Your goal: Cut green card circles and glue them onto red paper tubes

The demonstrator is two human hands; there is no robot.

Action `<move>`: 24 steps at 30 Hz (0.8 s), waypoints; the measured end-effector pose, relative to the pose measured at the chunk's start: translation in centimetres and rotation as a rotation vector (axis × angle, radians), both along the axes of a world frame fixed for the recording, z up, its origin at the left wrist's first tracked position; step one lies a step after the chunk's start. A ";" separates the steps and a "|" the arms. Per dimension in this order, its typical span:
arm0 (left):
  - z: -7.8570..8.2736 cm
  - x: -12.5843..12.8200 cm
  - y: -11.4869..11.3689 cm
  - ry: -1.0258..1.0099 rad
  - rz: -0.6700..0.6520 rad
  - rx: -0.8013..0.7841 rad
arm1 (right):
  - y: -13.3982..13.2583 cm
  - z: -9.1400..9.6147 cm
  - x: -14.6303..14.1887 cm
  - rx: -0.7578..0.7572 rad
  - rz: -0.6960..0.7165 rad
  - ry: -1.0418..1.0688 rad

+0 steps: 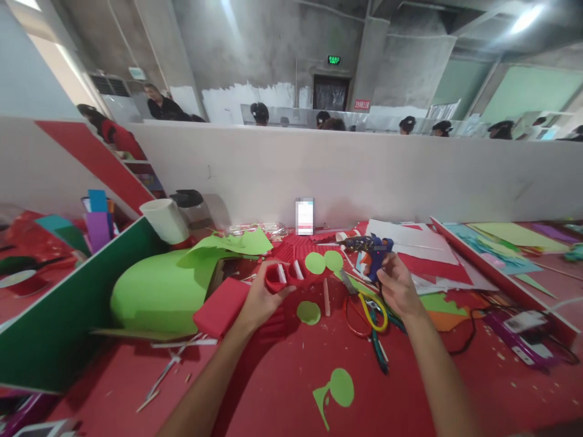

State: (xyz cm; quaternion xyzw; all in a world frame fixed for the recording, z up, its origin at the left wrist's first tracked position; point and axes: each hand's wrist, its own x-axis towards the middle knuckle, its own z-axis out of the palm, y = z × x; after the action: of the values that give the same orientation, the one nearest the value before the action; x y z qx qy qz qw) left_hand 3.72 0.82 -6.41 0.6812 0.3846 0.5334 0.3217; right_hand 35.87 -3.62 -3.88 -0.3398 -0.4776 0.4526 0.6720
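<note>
While the red desk (282,388) carries a large curled lime-green sheet (155,294), the right hand (398,285) and left hand (264,297) are well apart, each wrapped around something: a dark-blue glue gun (376,250) in the right, gripped by its handle, apparently for aiming; small red tubes (272,280) in the left, mouths upward, likely for access. A flat lime-green disc (341,387) lies nearer the wearer.
</note>
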 end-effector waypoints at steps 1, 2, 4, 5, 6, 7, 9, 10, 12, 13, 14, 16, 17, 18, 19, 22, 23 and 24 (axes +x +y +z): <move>0.0 -0.1 0.0 0.000 -0.030 0.011 | -0.1 0.0 -0.3 0.001 0.009 0.004; -0.1 -0.1 -0.1 -0.003 -0.059 0.021 | -0.2 -0.1 -0.5 -0.004 0.019 -0.008; 0.0 -0.2 -0.1 -0.005 -0.098 0.034 | -0.4 -0.2 -0.8 -0.026 0.048 -0.066; 0.0 -0.2 -0.2 -0.001 -0.107 0.041 | -0.5 -0.3 -0.9 -0.032 0.068 -0.100; 0.0 -0.3 -0.2 0.004 -0.112 0.046 | -0.6 -0.3 -1.1 -0.036 0.083 -0.127; 0.0 -0.3 -0.2 0.013 -0.115 0.048 | -0.6 -0.3 -1.3 -0.039 0.096 -0.150; 0.0 -0.4 -0.3 0.023 -0.121 0.047 | -0.5 0.2 -1.6 -0.043 0.116 -0.197; 0.0 -0.4 -0.3 0.022 -0.126 0.045 | -0.4 0.6 -1.8 -0.043 0.121 -0.230; -0.1 -0.4 -0.2 0.011 -0.137 0.043 | -0.1 2.1 -2.1 -0.043 0.135 -0.346; -0.1 -0.4 -0.2 0.004 -0.143 0.041 | 0.1 3.0 -2.3 -0.039 0.132 -0.437; -0.1 -0.3 -0.2 -0.003 -0.148 0.037 | 0.3 4.0 -2.4 -0.041 0.121 -0.550; -0.2 -0.3 -0.1 -0.016 -0.150 0.027 | 0.9 6.2 -2.7 0.007 0.043 -0.743; -0.2 -0.2 -0.1 -0.024 -0.147 0.024 | 1.2 7.3 -2.9 0.032 0.000 -0.837; -0.2 -0.2 -0.1 -0.029 -0.141 0.022 | 1.6 8.3 -3.1 0.048 -0.016 -0.944; -0.2 -0.2 -0.1 -0.030 -0.133 0.019 | 2.0 9.3 -3.4 0.072 -0.011 -1.033; -0.2 -0.2 -0.2 -0.023 -0.121 0.005 | 2.9 11.2 -4.2 0.112 0.096 -1.215; -0.2 -0.2 -0.2 -0.021 -0.119 0.000 | 3.1 11.6 -4.4 0.125 0.120 -1.249; -0.2 -0.2 -0.2 -0.019 -0.118 -0.003 | 3.3 11.8 -4.6 0.137 0.136 -1.272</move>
State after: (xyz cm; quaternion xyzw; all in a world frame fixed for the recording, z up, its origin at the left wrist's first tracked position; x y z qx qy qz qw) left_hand 3.48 0.61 -6.63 0.6973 0.3415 0.5192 0.3572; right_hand 31.25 -0.33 7.92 -0.4672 -0.8312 0.1727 0.2472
